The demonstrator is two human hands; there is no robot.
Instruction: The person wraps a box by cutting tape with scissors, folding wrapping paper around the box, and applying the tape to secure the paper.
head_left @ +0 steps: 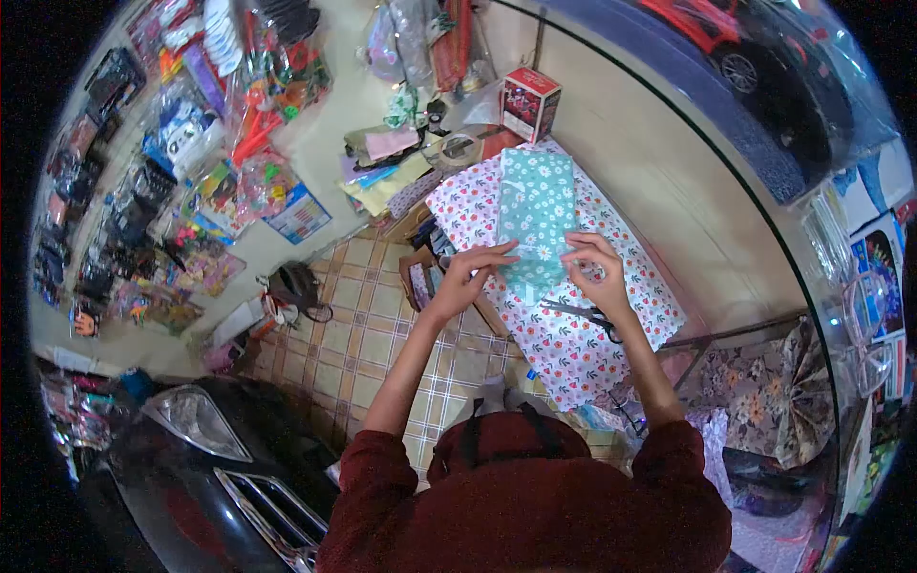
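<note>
A green package with white daisies (538, 196) lies on a sheet of white floral wrapping paper (621, 277). At its near left edge is my left hand (473, 274), its fingers stretched out over the green paper. On the near right side, my right hand (600, 272) has its thumb and index finger curled together in a pinch. Whatever that pinch holds is too small to make out. A pale, shiny patch shows on the green paper between the hands. Dark-handled scissors (585, 313) rest on the floral sheet, just below my right hand.
Behind the package stand a red box (530, 103) and a roll of tape (458, 149). Folded coloured papers (390, 172) lie at the back left. A glass edge (731, 158) runs along the right. A black toy car (210, 468) stands at lower left on the tiled floor (373, 296).
</note>
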